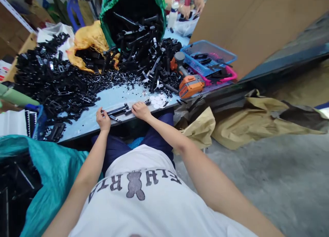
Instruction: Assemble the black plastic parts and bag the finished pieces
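Observation:
At the front edge of the blue table (89,122), a long black part (117,110) lies between my two hands. My left hand (103,119) is closed at its left end, fingers bent around it. My right hand (141,110) is at the other end, palm down with its fingers curled; what its fingertips hold is too small to make out. A smaller black piece (114,118) lies just below the long part. White round discs (158,101) are spread to the right of my right hand.
Heaps of black parts (59,82) cover the left and back, beside a tipped green sack (104,21). An orange power drill (191,86) and a blue basket (218,50) stand right. Teal sack (56,165) at lower left. A person's hands (185,11) work behind.

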{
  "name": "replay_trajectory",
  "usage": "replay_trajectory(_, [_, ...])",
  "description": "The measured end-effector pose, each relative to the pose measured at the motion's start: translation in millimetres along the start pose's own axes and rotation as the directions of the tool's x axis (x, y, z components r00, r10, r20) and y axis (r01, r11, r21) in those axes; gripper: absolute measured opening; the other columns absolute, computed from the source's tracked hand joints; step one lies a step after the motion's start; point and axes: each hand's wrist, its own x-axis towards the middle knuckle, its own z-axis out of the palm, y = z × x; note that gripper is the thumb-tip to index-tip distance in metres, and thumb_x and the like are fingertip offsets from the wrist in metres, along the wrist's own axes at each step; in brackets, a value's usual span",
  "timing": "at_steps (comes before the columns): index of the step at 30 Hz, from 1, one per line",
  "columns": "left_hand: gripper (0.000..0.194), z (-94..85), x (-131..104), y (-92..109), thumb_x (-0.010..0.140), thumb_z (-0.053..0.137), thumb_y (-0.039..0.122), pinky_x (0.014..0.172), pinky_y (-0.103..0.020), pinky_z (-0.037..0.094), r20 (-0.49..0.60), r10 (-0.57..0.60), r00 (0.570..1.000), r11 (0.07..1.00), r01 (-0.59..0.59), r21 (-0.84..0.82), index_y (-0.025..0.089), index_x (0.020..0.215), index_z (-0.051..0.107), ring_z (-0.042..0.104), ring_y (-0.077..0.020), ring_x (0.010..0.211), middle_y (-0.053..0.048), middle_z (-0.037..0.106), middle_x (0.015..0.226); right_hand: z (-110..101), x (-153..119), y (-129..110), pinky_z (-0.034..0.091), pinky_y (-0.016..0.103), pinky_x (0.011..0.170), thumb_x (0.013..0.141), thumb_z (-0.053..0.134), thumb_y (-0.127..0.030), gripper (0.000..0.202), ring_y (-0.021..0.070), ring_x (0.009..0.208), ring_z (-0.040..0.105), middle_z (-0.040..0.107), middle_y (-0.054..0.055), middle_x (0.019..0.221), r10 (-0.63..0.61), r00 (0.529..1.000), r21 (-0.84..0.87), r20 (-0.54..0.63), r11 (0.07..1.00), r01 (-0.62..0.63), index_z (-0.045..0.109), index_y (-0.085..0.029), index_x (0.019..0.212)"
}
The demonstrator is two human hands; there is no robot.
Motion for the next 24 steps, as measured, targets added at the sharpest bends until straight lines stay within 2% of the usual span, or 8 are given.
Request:
replay_trajectory(10, [0.03, -0.1, -4.0, -4.8, 0.086, 0.044, 0.024, 0.075, -0.029, 0.047, -0.027, 0.023, 0.999, 1.0, -0.023, -0.003, 0.012, 0.112, 0.053, 0.058, -0.0148, 0.076, -0.012, 0.059, 0.097, 3.7, -1.3, -1.5, 0.027, 0.032, 0.077, 0.095, 0.034, -0.031, 0.033, 0.0192, 0.085, 0.047, 0.06, 0.009, 0.088, -0.012, 0.999, -0.011, -0.03, 1.0, 0.011, 0.06, -0.014, 0.086])
replay_trajectory(21, [0.03, -0.9, -4.5, -7.1, 0.088, 0.044, 0.027, 0.082, -0.032, 0.046, -0.002, 0.009, 1.0, 1.0, -0.009, -0.026, 0.014, 0.113, 0.054, 0.06, -0.0179, 0.085, -0.012, 0.061, 0.099, 2.3, 0.6, -4.5, 0.029, 0.031, 0.078, 0.094, 0.035, -0.032, 0.031, 0.0195, 0.088, 0.048, 0.06, 0.01, 0.089, 0.002, 0.999, -0.037, 0.039, 0.999, -0.001, 0.061, -0.015, 0.092])
replay_trajectory(24, [0.031, -1.9, -3.2, -10.8, 0.088, 0.045, 0.029, 0.08, -0.031, 0.048, 0.001, -0.043, 0.999, 0.995, 0.043, -0.089, 0.015, 0.113, 0.054, 0.061, -0.0177, 0.085, -0.011, 0.062, 0.098, 1.7, 0.2, -5.5, 0.03, 0.031, 0.077, 0.094, 0.034, -0.032, 0.032, 0.0199, 0.088, 0.049, 0.061, 0.01, 0.089, 0.013, 1.0, -0.033, 0.027, 0.999, -0.012, 0.062, -0.016, 0.091])
